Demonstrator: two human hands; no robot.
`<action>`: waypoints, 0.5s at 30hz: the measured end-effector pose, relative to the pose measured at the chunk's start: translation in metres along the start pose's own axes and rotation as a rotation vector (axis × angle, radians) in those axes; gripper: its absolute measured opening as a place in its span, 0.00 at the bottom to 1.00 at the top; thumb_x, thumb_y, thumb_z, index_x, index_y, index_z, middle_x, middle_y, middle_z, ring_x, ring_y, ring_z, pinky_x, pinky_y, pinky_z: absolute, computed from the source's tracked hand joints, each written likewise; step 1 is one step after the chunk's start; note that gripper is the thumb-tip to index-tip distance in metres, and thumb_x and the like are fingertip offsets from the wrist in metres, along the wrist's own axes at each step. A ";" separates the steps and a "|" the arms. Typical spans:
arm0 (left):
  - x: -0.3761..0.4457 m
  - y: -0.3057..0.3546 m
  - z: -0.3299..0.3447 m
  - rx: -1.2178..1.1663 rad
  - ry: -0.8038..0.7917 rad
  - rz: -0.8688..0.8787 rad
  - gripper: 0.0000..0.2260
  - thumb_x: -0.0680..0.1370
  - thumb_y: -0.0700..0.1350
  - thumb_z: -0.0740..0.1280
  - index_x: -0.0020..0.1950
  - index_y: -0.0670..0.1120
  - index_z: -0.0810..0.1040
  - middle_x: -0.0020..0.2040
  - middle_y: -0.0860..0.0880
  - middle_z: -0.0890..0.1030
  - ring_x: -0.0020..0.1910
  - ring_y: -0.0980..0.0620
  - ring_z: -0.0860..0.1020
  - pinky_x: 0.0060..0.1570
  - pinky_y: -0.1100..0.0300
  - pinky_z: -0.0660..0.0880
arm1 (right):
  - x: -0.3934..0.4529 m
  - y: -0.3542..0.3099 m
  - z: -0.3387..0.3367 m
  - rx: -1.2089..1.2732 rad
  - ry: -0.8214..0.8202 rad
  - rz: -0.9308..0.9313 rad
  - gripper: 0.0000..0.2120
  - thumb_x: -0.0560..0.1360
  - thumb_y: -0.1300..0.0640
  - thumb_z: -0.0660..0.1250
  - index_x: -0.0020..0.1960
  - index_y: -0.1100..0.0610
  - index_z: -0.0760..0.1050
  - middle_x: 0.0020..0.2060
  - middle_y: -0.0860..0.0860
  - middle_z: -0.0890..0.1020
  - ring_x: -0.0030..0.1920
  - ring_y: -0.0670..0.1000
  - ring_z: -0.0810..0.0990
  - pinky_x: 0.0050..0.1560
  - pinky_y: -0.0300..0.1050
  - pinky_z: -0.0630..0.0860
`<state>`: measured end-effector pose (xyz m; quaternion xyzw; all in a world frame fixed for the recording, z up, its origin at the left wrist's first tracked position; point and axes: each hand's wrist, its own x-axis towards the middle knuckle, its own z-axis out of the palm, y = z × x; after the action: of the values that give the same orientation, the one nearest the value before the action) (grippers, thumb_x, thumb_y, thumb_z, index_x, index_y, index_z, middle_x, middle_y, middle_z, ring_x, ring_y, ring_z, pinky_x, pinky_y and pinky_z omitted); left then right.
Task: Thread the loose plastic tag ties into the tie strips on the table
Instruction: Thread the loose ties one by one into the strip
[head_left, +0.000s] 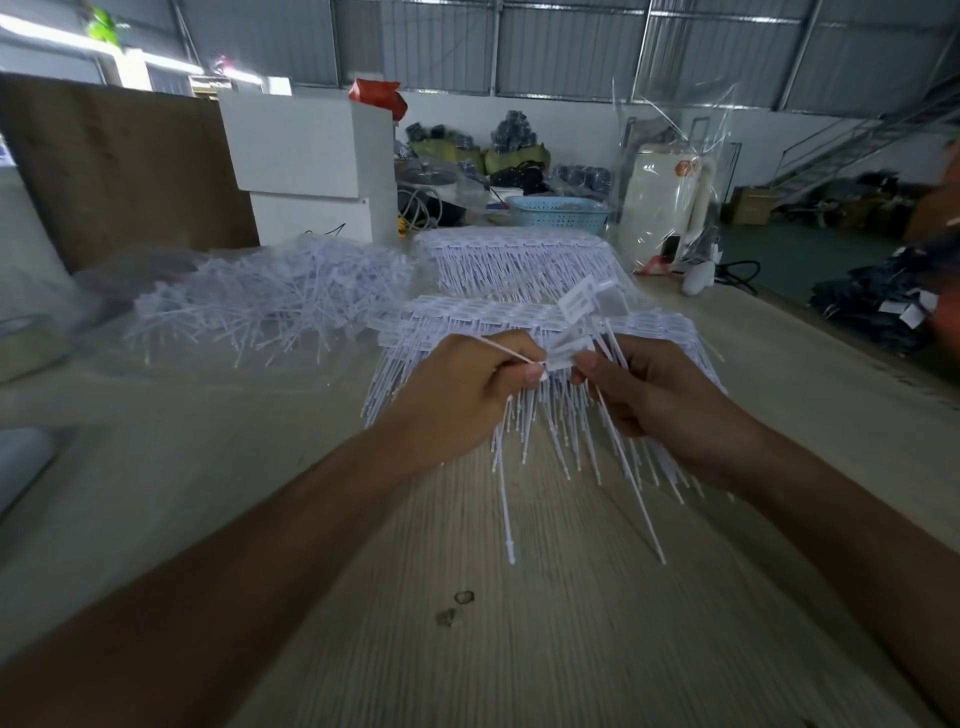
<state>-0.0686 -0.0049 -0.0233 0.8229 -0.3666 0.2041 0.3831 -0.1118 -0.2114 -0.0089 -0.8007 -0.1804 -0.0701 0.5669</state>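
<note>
Mid-threading, by the look of it: left hand (457, 395) pinching a loose tie (511, 356), right hand (660, 400) gripping a few tagged ties (582, 312) — both raised over the near tie strip (519, 317). Next, probably — steadying the tag, feeding the tip through.

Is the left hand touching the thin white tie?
Touching. The head view shows the left hand pinching the thin white tie at its fingertips.

Bare wooden table (519, 649) up front is open — past it, tie strips (519, 312) and the loose tie pile (270, 296) block things.
</note>
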 end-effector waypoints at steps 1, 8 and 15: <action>0.001 -0.001 0.000 -0.019 -0.006 -0.003 0.09 0.80 0.46 0.63 0.49 0.46 0.83 0.41 0.51 0.84 0.39 0.49 0.82 0.42 0.47 0.79 | 0.000 0.000 -0.001 -0.025 -0.004 -0.013 0.15 0.78 0.49 0.63 0.44 0.60 0.77 0.24 0.45 0.67 0.24 0.45 0.63 0.26 0.39 0.62; 0.003 -0.001 -0.004 -0.101 -0.055 -0.003 0.11 0.81 0.38 0.64 0.43 0.43 0.84 0.39 0.55 0.83 0.36 0.58 0.82 0.39 0.69 0.75 | -0.001 -0.005 -0.001 -0.363 0.010 -0.204 0.15 0.82 0.58 0.62 0.37 0.47 0.69 0.26 0.40 0.69 0.28 0.41 0.66 0.32 0.33 0.62; -0.002 0.001 0.000 -0.168 0.016 -0.023 0.07 0.79 0.43 0.71 0.53 0.55 0.81 0.38 0.58 0.85 0.38 0.57 0.84 0.40 0.56 0.82 | -0.001 -0.008 0.005 -0.215 0.017 -0.161 0.19 0.81 0.52 0.63 0.35 0.35 0.77 0.24 0.41 0.68 0.25 0.41 0.66 0.30 0.34 0.63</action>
<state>-0.0703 -0.0042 -0.0242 0.7902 -0.3701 0.1748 0.4562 -0.1157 -0.2043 -0.0041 -0.8391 -0.2308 -0.1411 0.4720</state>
